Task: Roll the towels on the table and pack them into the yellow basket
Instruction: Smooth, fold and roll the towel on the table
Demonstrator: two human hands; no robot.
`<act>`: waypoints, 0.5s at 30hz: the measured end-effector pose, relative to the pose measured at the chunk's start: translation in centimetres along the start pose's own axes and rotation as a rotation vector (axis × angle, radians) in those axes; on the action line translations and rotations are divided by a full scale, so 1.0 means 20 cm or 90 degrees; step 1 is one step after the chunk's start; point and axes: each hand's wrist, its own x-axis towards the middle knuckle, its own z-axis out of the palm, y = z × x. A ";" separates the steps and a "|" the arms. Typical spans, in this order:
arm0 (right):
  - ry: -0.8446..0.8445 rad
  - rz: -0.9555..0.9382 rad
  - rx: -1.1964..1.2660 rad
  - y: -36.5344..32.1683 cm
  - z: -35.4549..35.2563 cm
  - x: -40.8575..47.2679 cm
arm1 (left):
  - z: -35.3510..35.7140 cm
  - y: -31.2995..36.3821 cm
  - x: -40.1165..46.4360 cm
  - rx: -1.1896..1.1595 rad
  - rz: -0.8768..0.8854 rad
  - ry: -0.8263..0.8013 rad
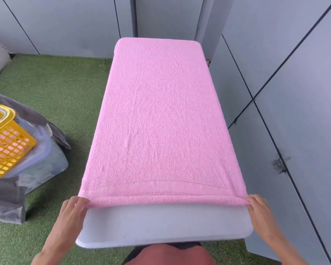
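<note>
A pink towel is spread flat over nearly the whole white table. The yellow basket is parked on the floor, left. Near corners are pinched by the left hand and right hand, edge folded over.

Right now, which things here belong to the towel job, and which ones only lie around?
For the job: pink towel, white table, yellow basket, left hand, right hand.
Lying about: grey bag, clear plastic box.
</note>
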 end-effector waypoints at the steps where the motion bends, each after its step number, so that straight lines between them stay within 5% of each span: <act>1: -0.019 -0.011 0.009 0.01 -0.02 0.00 | -0.02 -0.03 0.01 -0.006 0.026 -0.025; 6: -0.091 0.045 0.196 -0.06 -0.17 0.13 | -0.18 -0.05 0.21 -0.171 -0.100 -0.185; 9: -0.039 0.102 0.303 -0.11 -0.16 0.20 | -0.18 -0.06 0.30 -0.170 -0.141 -0.169; 15: 0.160 0.079 -0.022 -0.13 -0.04 0.08 | -0.07 0.05 0.11 0.045 -0.048 0.053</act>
